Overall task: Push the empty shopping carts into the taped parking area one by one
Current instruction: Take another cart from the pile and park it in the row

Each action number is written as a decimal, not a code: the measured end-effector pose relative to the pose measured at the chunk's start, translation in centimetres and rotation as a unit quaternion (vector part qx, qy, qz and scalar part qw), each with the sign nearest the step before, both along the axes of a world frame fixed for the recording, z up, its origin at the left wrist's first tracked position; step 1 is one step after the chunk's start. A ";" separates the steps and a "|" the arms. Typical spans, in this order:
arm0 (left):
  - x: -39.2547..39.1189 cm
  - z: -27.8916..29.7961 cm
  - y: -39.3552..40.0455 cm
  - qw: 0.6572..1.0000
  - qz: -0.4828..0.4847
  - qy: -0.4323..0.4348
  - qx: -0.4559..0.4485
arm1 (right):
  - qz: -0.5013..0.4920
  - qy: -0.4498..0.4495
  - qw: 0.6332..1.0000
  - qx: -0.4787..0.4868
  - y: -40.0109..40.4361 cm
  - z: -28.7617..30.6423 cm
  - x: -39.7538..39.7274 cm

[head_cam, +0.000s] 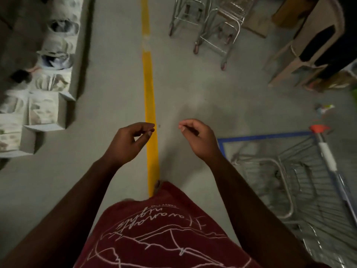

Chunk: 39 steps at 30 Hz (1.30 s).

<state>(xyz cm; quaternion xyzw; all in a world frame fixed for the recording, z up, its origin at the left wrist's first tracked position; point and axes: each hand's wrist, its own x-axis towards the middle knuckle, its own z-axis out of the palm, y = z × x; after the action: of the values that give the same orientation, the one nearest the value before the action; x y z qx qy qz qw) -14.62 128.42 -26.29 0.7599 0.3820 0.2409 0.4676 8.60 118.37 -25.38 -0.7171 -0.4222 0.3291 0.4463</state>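
An empty wire shopping cart [301,182] with a white and orange handle stands at my lower right, inside a corner of blue tape [264,136] on the floor. Two more empty metal carts [216,28] stand at the top, right of a long yellow floor line [149,93]. My left hand [129,142] hovers over the yellow line with fingers loosely curled, holding nothing. My right hand [199,138] hangs a little to the right, fingers also loosely curled and empty, apart from the near cart.
Shelves of white packaged goods [44,89] run along the left. A beige chair-like piece and cardboard [309,41] stand at the upper right. Small litter [324,109] lies on the grey floor to the right.
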 end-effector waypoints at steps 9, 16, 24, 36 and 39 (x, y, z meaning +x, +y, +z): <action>7.3 -1.3 22.9 0.999 -0.041 -0.009 -0.020 | -0.039 -0.013 0.999 0.007 22.0 -0.8 4.9; 11.4 -0.1 43.5 0.993 -0.120 0.001 0.013 | -0.118 0.010 0.993 -0.012 39.0 1.7 6.9; 19.1 2.8 61.8 0.981 -0.189 -0.003 0.038 | -0.188 0.047 0.981 0.001 54.3 3.6 11.9; 38.5 2.7 89.2 0.971 -0.228 0.023 0.065 | -0.241 0.068 0.968 0.026 80.4 0.9 30.4; 44.0 4.7 95.3 0.967 -0.241 0.014 0.079 | -0.234 0.055 0.970 0.035 86.7 2.9 35.9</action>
<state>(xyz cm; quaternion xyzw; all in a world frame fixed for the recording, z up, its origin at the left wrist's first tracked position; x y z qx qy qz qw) 29.37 223.71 -21.60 0.8672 0.1742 0.1396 0.4451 44.49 205.03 -22.51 -0.7606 -0.2287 0.2401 0.5581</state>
